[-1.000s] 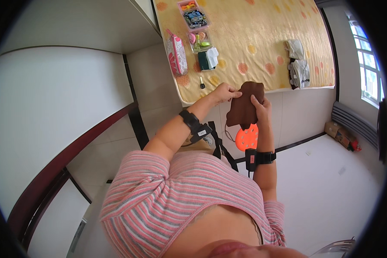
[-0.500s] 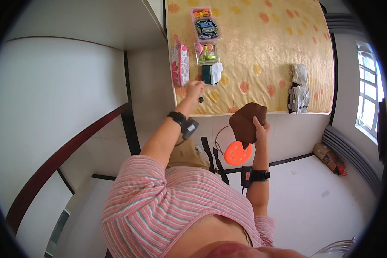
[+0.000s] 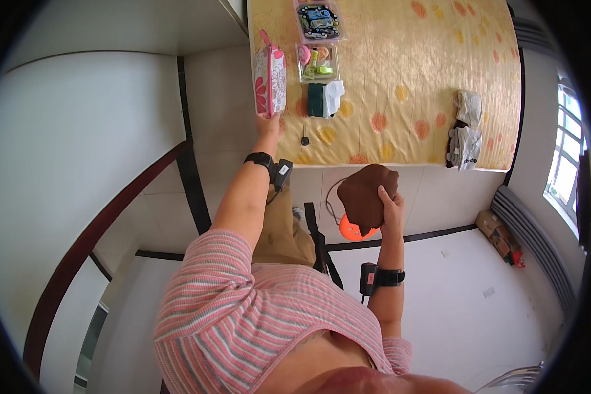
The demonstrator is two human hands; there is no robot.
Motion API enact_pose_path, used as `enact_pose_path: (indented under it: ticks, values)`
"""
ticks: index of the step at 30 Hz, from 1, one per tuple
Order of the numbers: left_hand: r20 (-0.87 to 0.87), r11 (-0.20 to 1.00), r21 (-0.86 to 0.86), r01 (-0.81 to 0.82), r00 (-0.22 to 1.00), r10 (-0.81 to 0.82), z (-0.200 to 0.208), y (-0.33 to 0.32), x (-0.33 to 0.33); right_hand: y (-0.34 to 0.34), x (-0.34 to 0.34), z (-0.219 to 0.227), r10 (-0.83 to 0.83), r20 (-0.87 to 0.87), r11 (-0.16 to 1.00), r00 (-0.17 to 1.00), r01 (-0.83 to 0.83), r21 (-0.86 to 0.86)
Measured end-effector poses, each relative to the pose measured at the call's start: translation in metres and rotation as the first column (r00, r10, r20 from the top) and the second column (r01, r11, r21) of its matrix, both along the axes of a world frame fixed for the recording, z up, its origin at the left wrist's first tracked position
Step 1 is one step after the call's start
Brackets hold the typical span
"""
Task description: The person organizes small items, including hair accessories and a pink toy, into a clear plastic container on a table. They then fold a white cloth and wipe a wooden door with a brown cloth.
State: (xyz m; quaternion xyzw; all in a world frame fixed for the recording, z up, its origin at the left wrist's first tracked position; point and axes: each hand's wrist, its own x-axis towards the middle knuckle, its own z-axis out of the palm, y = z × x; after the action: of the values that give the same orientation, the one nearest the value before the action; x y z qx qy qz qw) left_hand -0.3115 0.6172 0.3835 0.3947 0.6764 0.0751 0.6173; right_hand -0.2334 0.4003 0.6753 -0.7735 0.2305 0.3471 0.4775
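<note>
My left hand (image 3: 269, 124) is closed around the near end of a white and pink floral zip pouch (image 3: 270, 82) lying along the bed's left edge. Its fingertips are partly hidden by the pouch. My right hand (image 3: 391, 205), thumb on top, holds a soft brown cloth item (image 3: 368, 190) off the bed's near edge; its exact kind is unclear. Between my hands, a small black key-like thing (image 3: 305, 140) lies on the bed. Beyond it are a folded dark green cloth (image 3: 315, 100) and a folded white cloth (image 3: 333, 97) side by side.
A clear tray (image 3: 318, 63) of colourful small items and another clear box (image 3: 322, 23) stand farther back on the patterned bed (image 3: 387, 65). Folded grey clothes (image 3: 466, 144) lie at its right. An orange round seat with holes (image 3: 353, 228) is partly hidden below the brown item.
My left hand has moved left from beside the small black thing to the near end of the pouch. The brown item has shifted slightly left in my right hand, covering more of the orange seat.
</note>
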Motion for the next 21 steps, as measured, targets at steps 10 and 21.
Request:
enact_pose_path:
  ticks: [10, 21]
  values:
    - [-0.016, 0.930, 0.155, 0.334, 0.942, -0.336, 0.023, 0.011, -0.005, -0.028, 0.001, -0.004, -0.076, 0.039, 0.997, 0.996, 0.076, 0.008]
    - [0.074, 0.750, -0.180, 0.636, 0.769, -0.635, -0.042, -0.012, -0.081, -0.029, 0.012, 0.058, -0.195, 0.100, 0.974, 0.976, 0.180, 0.139]
